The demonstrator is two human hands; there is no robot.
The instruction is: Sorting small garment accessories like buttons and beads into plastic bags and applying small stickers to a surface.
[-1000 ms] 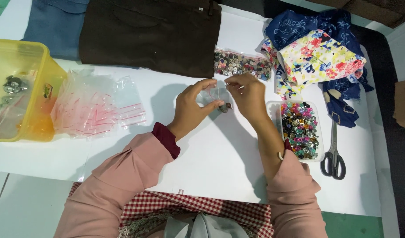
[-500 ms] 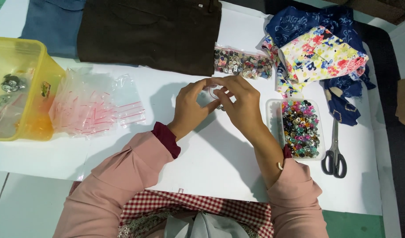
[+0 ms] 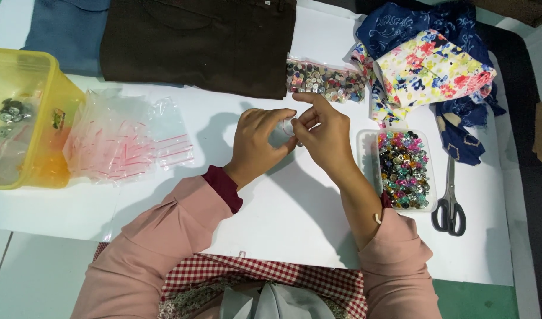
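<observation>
Small clear bag point(image 3: 284, 131) pinched btwn both hands over white table point(image 3: 283, 207). Left hand point(image 3: 258, 143) fingers clamped on its left side, right hand point(image 3: 323, 133) fingertips closed on top edge. Bag sits directly btwn fingertips; long axis unclear, mostly hidden. Button tray point(image 3: 402, 168) nearer right hand.
</observation>
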